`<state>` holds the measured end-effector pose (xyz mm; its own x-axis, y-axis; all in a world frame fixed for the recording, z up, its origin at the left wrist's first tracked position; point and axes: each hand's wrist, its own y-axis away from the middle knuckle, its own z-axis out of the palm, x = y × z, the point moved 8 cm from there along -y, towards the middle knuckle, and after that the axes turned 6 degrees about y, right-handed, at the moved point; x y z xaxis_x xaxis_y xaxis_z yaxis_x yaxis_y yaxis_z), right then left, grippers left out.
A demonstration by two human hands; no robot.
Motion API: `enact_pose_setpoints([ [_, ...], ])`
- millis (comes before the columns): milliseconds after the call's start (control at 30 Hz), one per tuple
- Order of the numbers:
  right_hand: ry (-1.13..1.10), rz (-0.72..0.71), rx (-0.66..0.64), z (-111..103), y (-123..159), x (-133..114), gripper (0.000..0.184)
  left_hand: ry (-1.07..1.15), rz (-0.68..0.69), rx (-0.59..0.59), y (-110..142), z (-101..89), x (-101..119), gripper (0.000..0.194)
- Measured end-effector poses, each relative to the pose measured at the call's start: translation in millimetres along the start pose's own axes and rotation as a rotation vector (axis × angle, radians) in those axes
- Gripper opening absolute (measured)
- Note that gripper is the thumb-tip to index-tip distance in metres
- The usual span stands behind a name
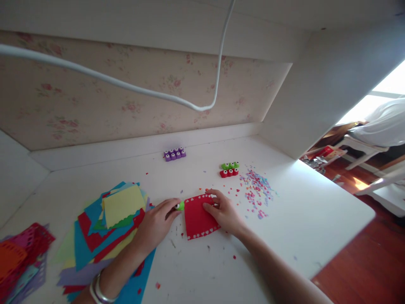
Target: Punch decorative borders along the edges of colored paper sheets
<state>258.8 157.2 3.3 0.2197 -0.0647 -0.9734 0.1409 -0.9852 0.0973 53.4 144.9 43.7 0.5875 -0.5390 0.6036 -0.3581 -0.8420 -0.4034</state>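
Observation:
My left hand (161, 218) is closed around a small green craft punch (180, 206), which sits at the left edge of a red sheet of paper (200, 217). Rows of small punched shapes run along the paper's top and bottom edges. On the paper's right side, my right hand (224, 211) grips it, the thumb on top and the fingers curled at the upper right corner. Part of that right edge is hidden under the hand.
Purple punches (175, 154) stand near the wall; green punches (230, 165) and red punches (229, 172) stand farther right. Confetti (257, 188) is scattered beside them. Coloured paper (123, 204) is stacked at left, with punched sheets (23, 253) beyond. A white cable (142, 90) hangs in front.

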Motion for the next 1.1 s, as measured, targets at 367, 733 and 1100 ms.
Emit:
enact_pose_setpoints([
  [367,0.007,-0.006,-0.027,3,3,-4,0.033,0.005,0.038,-0.007,2,2.7,2,0.025],
  [733,-0.04,-0.005,-0.041,4,4,-5,0.031,-0.009,0.049,0.004,4,3.3,0,0.026],
  [1100,0.037,-0.036,-0.039,-4,7,-15,0.032,-0.008,0.103,-0.035,4,6.0,7,0.027],
])
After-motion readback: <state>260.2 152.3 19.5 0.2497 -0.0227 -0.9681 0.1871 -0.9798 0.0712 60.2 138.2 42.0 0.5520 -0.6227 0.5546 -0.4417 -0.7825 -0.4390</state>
